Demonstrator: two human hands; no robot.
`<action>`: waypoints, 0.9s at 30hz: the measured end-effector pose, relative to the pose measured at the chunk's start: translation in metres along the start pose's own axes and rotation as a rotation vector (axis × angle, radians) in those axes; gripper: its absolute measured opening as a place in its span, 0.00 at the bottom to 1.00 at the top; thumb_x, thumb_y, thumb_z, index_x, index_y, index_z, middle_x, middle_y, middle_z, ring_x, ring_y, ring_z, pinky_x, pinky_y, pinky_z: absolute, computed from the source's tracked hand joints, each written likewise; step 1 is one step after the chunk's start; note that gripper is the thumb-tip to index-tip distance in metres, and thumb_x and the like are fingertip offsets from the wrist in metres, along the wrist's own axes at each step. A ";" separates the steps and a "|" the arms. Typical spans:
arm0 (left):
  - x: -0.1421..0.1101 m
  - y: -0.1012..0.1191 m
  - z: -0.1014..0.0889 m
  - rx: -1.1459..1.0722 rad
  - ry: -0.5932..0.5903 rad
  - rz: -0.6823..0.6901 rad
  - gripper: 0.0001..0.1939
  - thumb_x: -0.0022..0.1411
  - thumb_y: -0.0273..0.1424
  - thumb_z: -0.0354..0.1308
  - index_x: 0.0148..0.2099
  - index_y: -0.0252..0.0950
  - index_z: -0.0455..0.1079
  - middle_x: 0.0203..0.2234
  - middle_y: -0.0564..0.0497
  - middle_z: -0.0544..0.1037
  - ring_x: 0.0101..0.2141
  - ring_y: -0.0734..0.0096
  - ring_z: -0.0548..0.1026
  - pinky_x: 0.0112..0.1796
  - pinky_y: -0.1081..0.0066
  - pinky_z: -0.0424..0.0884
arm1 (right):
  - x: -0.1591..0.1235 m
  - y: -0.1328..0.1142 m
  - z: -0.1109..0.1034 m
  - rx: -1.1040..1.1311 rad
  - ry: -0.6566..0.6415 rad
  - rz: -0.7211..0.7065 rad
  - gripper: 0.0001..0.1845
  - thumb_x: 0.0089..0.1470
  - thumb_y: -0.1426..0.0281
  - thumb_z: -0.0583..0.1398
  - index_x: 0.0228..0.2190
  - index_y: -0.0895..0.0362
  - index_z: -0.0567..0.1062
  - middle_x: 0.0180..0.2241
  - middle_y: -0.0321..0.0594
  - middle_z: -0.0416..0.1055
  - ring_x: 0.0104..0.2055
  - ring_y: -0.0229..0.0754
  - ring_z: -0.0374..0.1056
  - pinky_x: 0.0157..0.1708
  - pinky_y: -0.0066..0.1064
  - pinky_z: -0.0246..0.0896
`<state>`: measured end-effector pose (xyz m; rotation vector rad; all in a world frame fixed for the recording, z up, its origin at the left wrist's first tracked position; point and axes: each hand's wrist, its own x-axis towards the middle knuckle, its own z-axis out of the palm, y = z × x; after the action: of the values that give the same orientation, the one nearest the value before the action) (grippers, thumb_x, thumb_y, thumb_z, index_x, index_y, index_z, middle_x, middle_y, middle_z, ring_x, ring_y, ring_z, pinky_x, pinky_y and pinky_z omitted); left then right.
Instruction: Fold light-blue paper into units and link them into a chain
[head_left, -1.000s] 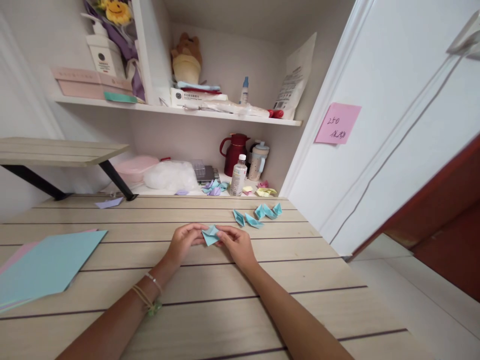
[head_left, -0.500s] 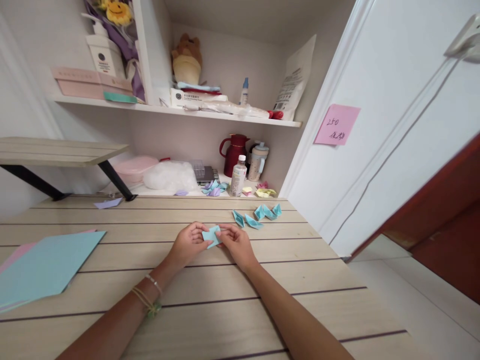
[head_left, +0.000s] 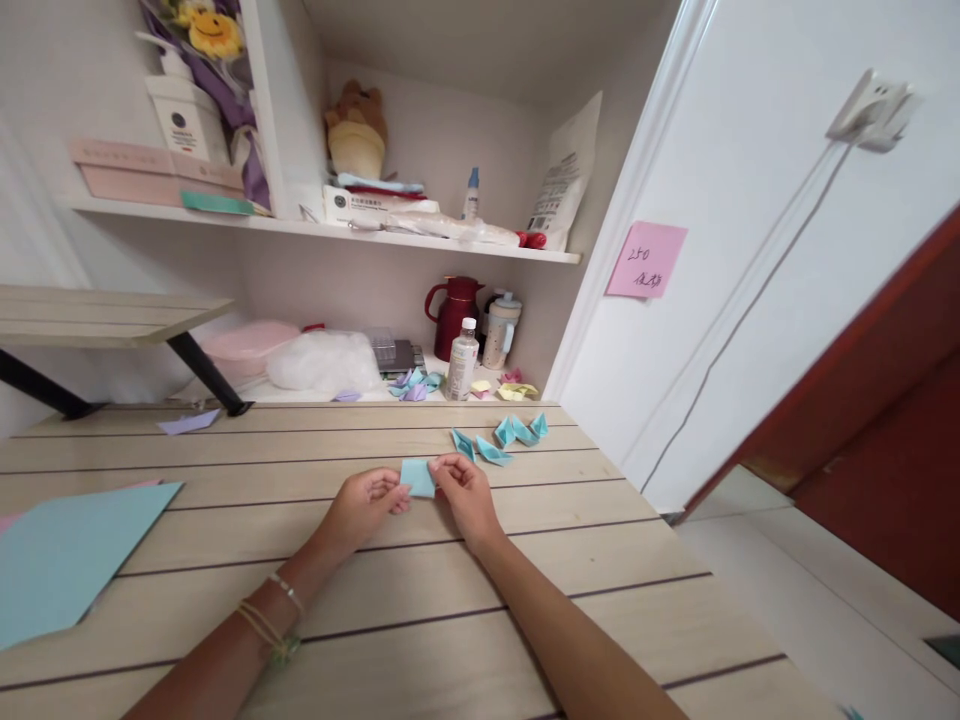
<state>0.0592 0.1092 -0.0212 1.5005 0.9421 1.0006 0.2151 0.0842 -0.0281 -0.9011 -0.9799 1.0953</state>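
Both hands met over the middle of the wooden desk, a small folded piece of light blue paper pinched between them. Left hand gripped the paper's left edge, fingers curled onto it; right hand held the right edge the same way — thumb and fingertips closed on the fold. The paper sat just above the desk surface; whether it touched the wood could not be told. Beyond the right hand, near it, lay a short row of finished blue paper boats. A stack of flat coloured sheets — blue on top — rested well apart at the desk's left edge. A plastic bottle stood on the lower shelf behind.
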 end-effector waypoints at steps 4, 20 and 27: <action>-0.002 0.004 0.000 -0.003 -0.042 0.003 0.10 0.43 0.34 0.64 0.25 0.32 0.69 0.18 0.50 0.76 0.21 0.71 0.74 0.25 0.73 0.71 | 0.001 0.001 -0.001 -0.032 0.000 -0.016 0.14 0.42 0.61 0.63 0.28 0.59 0.74 0.20 0.33 0.67 0.22 0.33 0.59 0.23 0.25 0.55; 0.000 0.003 -0.005 -0.056 0.080 0.111 0.11 0.44 0.33 0.63 0.31 0.34 0.68 0.21 0.51 0.76 0.25 0.70 0.74 0.28 0.73 0.70 | -0.002 0.004 -0.001 -0.161 -0.089 -0.030 0.21 0.40 0.63 0.64 0.37 0.58 0.71 0.16 0.31 0.67 0.18 0.35 0.62 0.21 0.26 0.59; 0.003 -0.002 -0.010 -0.130 0.241 0.056 0.13 0.44 0.35 0.61 0.32 0.32 0.72 0.26 0.46 0.79 0.30 0.63 0.76 0.34 0.67 0.72 | -0.005 0.001 0.002 -0.247 -0.182 -0.147 0.17 0.45 0.63 0.60 0.39 0.55 0.73 0.31 0.39 0.73 0.29 0.39 0.69 0.30 0.31 0.66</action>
<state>0.0509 0.1158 -0.0217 1.3243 0.9874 1.2798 0.2122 0.0797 -0.0289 -0.9217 -1.3330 0.9560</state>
